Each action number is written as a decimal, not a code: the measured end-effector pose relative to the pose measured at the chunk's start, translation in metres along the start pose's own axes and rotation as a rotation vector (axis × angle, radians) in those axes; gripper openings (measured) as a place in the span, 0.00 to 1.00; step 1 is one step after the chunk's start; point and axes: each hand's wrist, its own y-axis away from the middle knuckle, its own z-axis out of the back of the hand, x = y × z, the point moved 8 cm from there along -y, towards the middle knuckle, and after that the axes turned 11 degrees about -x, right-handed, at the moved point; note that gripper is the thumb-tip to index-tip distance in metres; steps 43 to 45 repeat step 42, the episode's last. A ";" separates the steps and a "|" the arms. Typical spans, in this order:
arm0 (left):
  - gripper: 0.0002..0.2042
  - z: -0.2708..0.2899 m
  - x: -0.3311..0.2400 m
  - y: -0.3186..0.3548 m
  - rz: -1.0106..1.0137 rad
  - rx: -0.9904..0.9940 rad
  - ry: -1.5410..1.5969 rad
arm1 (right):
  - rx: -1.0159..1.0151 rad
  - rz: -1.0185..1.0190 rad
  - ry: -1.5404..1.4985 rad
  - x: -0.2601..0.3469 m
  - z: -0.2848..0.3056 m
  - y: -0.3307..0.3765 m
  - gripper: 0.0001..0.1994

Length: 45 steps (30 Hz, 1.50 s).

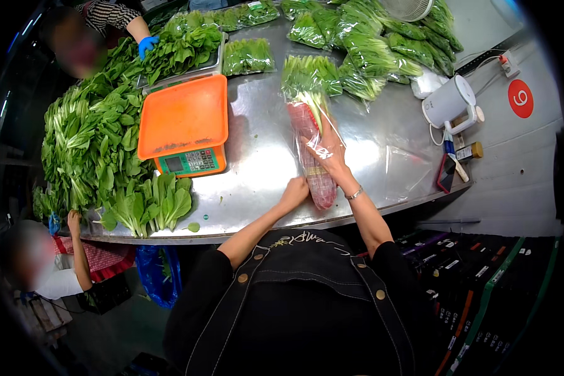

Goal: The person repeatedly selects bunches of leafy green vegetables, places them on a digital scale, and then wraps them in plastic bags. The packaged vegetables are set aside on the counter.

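Observation:
A long clear-wrapped bundle (320,182) lies lengthwise in front of me on the steel table. Its lower part is reddish-pink, and pale green stalks show near its far end. My right hand (328,149) is closed round its right side, with fingers over the top. Low on the left edge of the bundle, my left hand (295,191) is curled closed against it; what its fingers pinch is hidden. Just beyond the bundle rests a clear bag of leafy greens (307,70).
An orange scale (183,119) stands left of my hands, beside a large heap of loose greens (94,135). More bagged greens (363,47) lie at the back. To the right are a white kettle (450,103) and a phone (446,172). Two people work at the left.

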 end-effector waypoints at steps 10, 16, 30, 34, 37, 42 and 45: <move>0.13 -0.044 -0.013 0.062 0.103 0.496 0.077 | 0.170 0.117 0.258 0.012 -0.124 -0.004 0.40; 0.24 0.056 -0.081 0.055 0.065 0.080 -0.471 | 0.105 0.099 0.253 0.010 -0.138 -0.040 0.41; 0.21 0.018 -0.207 -0.012 -0.567 -0.049 -0.784 | 0.224 0.439 0.264 0.029 -0.128 0.008 0.39; 0.10 -0.013 -0.205 -0.019 -0.571 0.179 -0.689 | 0.243 0.578 0.212 0.036 -0.111 0.037 0.39; 0.10 -0.034 -0.236 0.021 -0.678 0.184 -0.625 | 0.549 0.403 0.333 0.032 -0.120 0.030 0.39; 0.11 -0.013 -0.248 0.012 -0.665 0.108 -0.433 | 0.678 0.419 0.350 0.017 -0.118 0.023 0.45; 0.11 -0.013 -0.248 0.012 -0.665 0.108 -0.433 | 0.678 0.419 0.350 0.017 -0.118 0.023 0.45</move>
